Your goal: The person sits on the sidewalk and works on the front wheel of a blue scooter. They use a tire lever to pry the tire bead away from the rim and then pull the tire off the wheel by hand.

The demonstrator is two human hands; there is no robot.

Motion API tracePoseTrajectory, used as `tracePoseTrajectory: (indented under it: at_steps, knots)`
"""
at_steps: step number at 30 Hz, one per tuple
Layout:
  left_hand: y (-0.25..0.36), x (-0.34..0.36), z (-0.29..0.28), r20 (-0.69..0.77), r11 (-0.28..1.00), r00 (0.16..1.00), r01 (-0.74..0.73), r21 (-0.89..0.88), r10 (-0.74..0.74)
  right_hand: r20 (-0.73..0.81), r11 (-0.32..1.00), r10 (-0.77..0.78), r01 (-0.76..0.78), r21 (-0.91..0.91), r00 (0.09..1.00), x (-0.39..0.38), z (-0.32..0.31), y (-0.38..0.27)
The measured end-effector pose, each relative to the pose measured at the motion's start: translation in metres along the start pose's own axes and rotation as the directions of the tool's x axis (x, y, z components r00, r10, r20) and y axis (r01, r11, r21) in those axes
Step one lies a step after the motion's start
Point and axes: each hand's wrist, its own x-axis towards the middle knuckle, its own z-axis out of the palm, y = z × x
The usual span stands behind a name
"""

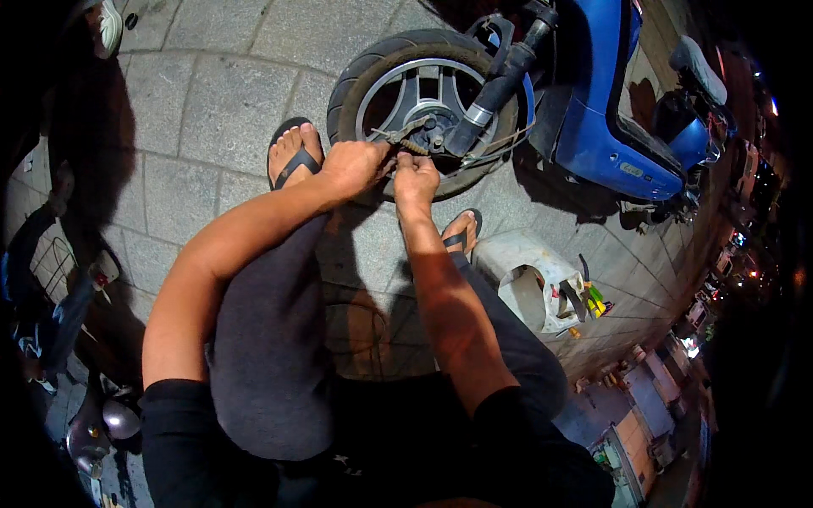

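A blue scooter (605, 152) has its front wheel (360, 85) in front of me, with a dark fork tube, hub, brake lever arm, spring (412, 145) and cables at the axle. My left hand (354, 167) is closed at the left of the hub, around something dark that I cannot make out clearly. Just right of it, my right hand (416, 179) has its fingertips pressed together below the spring, and what they hold is hidden. My sandalled feet rest on either side, near the tire.
Grey stone paving (178, 102) lies underneath. A cut-open whitish plastic container (542, 300) with tools stands by my right foot. At the left edge are people's legs and feet (51, 245) and another vehicle's parts (118, 419). Street lights and clutter line the right edge.
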Motion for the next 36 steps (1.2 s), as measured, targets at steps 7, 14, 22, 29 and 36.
tracePoseTrajectory:
  at_steps: [7, 14, 22, 29, 36]
  knots:
    - [-0.001, 0.005, -0.006, 0.073, 0.998, 0.996, -0.055, 0.038, 0.052, 0.121, 0.975, 0.054, -0.079, 0.208, 0.991, -0.001, -0.005, 0.021]
    - [0.0, 0.009, -0.004, 0.117, 0.997, 0.993, -0.031, 0.064, 0.023, 0.223, 0.91, 0.206, -0.271, 0.314, 0.953, -0.004, -0.015, -0.004]
    - [-0.008, 0.006, -0.009, 0.124, 0.998, 0.99, -0.062, -0.018, 0.064, 0.187, 0.942, 0.158, -0.205, 0.266, 0.97, -0.003, -0.013, -0.003]
    - [-0.046, -0.061, -0.012, -0.034, 0.939, 0.984, -0.179, -0.293, 0.177, 0.003, 0.993, -0.107, 0.106, 0.046, 0.994, -0.001, 0.003, 0.019]
    - [-0.057, -0.067, -0.005, 0.003, 0.955, 0.994, -0.108, -0.276, 0.114, 0.185, 0.872, 0.351, -0.393, 0.293, 0.918, -0.004, -0.003, -0.011]
